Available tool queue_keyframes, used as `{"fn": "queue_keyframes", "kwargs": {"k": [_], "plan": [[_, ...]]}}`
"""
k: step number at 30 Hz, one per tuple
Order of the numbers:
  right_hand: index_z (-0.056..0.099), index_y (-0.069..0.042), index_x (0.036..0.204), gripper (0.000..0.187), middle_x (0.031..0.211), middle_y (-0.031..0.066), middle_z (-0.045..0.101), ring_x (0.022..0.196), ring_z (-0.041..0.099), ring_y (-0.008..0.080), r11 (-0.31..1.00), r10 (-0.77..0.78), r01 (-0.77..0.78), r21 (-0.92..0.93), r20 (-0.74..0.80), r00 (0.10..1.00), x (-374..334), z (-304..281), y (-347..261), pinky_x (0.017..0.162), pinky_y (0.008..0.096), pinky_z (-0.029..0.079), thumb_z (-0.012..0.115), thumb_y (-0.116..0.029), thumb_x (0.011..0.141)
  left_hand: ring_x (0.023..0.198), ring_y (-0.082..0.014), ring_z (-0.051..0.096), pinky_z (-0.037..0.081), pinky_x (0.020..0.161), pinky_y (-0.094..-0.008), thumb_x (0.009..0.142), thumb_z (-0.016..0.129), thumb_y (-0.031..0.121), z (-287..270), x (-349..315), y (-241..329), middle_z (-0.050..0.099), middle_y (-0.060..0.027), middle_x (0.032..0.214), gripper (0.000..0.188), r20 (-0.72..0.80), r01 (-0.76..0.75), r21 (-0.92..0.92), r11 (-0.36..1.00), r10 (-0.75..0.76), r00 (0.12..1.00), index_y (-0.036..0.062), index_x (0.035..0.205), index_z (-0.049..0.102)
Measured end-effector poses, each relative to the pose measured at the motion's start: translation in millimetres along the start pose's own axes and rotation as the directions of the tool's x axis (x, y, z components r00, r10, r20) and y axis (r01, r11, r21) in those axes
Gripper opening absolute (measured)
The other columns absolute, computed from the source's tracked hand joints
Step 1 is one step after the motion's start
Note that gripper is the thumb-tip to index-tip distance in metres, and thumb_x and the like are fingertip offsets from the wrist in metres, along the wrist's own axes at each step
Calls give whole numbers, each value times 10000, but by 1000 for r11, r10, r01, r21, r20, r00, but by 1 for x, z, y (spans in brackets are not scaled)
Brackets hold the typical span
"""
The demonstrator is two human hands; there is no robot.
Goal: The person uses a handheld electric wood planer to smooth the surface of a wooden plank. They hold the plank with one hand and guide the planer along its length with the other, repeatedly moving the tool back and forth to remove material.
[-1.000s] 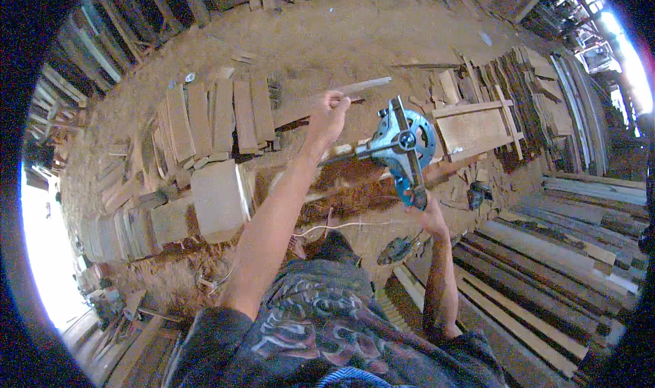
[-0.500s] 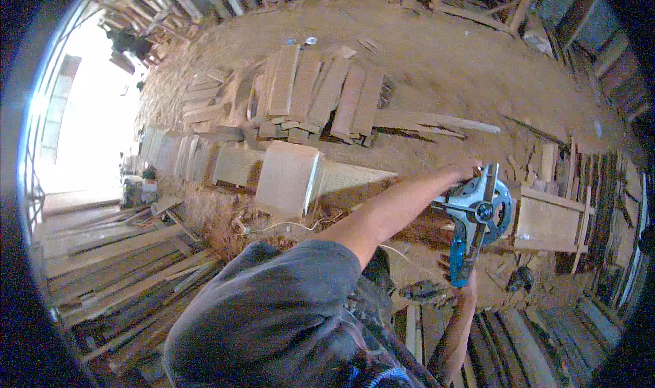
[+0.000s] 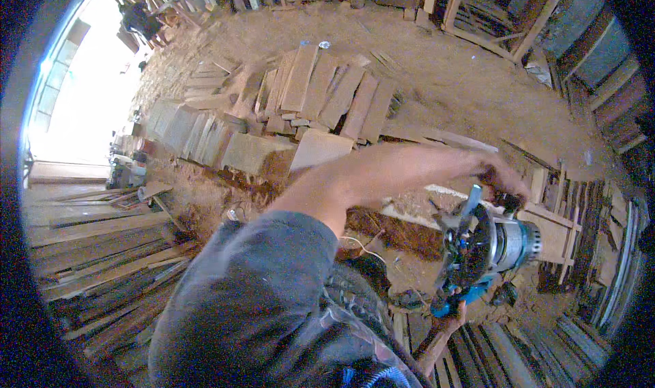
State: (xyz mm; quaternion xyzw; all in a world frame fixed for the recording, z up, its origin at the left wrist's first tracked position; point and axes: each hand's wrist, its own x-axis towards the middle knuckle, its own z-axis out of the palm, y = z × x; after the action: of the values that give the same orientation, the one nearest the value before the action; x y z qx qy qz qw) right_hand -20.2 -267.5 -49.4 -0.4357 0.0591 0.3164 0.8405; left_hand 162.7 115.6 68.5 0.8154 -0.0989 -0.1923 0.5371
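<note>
Power tool (image 3: 505, 245): right of centre, between left hand (image 3: 503, 174) at far side and right hand (image 3: 455, 318) at near handle | framed panel (image 3: 557, 238): right of tool, partly behind it | board pile (image 3: 334, 95): ahead on ground (image 3: 464, 95) | planks (image 3: 123, 234): near left | stacked lumber (image 3: 522, 347): near right | opening (image 3: 82, 101): far left

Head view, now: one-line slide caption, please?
Right hand grips a blue power tool, left hand close to its far side, amid wooden boards.

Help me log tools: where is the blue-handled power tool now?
In the head view, the blue-handled power tool is right of centre, gripped by the right hand, just below the left hand.
</note>
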Motion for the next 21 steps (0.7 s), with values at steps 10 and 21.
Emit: {"fn": "queue_keyframes", "kwargs": {"k": [10, 21], "plan": [[525, -63, 1327, 570, 1023, 50, 634, 921, 602, 187, 956, -223, 255, -143, 205, 953, -127, 144, 33, 781, 400, 539, 763, -255, 846, 965, -471, 669, 503, 850, -567, 962, 448, 350, 2, -164, 124, 690, -299, 1044, 453, -64, -359, 545, 758, 464, 883, -31, 1030, 684], [668, -75, 1124, 326, 896, -23, 674, 763, 627, 93, 646, -391, 303, -701, 36, 920, -183, 289, 85, 662, 268, 519, 777, -121, 821, 907, -328, 685, 509, 777, -484, 1035, 458, 407, 17, -271, 44, 722, -179, 1005, 443, -355, -387, 210, 898, 439, 825, 37, 1026, 701]]}}
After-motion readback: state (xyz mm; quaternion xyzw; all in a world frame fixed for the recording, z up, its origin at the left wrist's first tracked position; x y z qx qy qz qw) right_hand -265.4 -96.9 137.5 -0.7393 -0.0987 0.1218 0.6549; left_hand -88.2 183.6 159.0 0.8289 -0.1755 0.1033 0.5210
